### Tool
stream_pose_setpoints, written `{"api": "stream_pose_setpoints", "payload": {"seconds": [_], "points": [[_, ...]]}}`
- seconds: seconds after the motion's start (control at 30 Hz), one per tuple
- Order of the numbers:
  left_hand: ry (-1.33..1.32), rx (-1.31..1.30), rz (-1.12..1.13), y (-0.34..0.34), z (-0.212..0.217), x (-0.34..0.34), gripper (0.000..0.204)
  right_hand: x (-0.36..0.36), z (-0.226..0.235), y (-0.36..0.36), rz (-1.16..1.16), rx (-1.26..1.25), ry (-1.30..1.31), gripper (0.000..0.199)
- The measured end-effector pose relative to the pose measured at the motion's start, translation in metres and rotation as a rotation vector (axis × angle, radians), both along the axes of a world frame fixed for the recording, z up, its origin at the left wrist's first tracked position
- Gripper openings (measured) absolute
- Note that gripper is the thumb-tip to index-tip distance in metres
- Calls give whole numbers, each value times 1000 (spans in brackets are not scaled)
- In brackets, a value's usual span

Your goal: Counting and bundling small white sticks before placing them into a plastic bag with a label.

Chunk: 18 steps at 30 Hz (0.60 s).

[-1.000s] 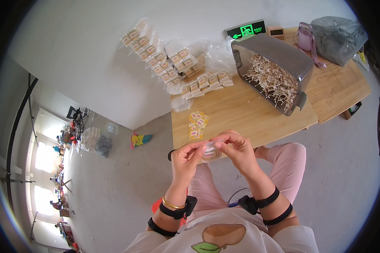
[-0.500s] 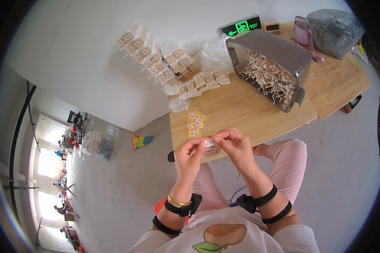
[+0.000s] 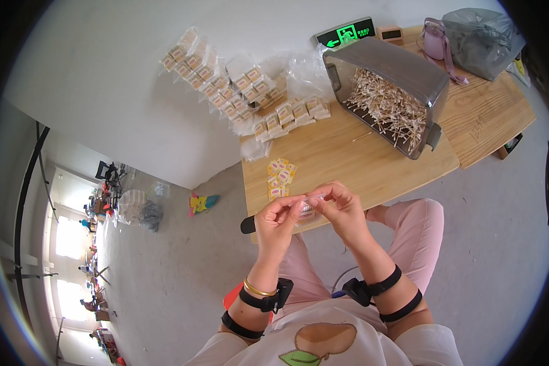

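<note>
Over the table's near edge, a small clear plastic bag (image 3: 308, 213) is pinched at its top between my two hands. My left hand (image 3: 276, 222) grips one side with thumb and fingers. On the other side my right hand (image 3: 343, 210) does the same, its thumb against the left one. Something pale with a printed label shows inside the bag, but the fingers partly cover it. Just beyond my left hand lie several small yellow and white cards (image 3: 280, 177). Farther off, a grey translucent bin (image 3: 396, 61) rests on its side with loose cotton swabs (image 3: 387, 107) inside.
Rows of filled clear packets (image 3: 293, 116) cover the wooden table's (image 3: 348, 161) far left, beside loose plastic bags (image 3: 308, 76). Behind the bin stand a lit exit sign (image 3: 348, 35) and a small clock (image 3: 390, 33). A purple bottle (image 3: 434, 39) and grey bag (image 3: 479, 46) occupy the far right.
Both hands still pinch the bag, with only a slight shift of the fingers; more of the bag's printed face shows. The whole view has moved slightly.
</note>
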State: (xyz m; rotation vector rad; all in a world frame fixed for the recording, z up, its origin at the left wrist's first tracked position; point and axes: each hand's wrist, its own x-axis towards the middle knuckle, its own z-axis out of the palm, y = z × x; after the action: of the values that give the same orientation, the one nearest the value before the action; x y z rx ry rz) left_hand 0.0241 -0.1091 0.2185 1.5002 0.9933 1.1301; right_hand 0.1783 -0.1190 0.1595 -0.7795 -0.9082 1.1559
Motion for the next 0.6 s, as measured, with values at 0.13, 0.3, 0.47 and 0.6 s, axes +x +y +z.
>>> {"api": "stream_pose_setpoints", "payload": {"seconds": [0.13,0.3,0.47,0.6], "points": [[-25,-15,-8,1,-3,-1,18,0,2,0,-15,-7,24,11],[-44,6,10,-1,-3,1,17,-2,9,-2,-50,24,24,8],[-51,25,43,-1,-9,-1,16,-4,11,-3,-100,82,-81,3],[-53,12,93,2,-8,2,14,-9,9,0,-103,17,-14,4]]}}
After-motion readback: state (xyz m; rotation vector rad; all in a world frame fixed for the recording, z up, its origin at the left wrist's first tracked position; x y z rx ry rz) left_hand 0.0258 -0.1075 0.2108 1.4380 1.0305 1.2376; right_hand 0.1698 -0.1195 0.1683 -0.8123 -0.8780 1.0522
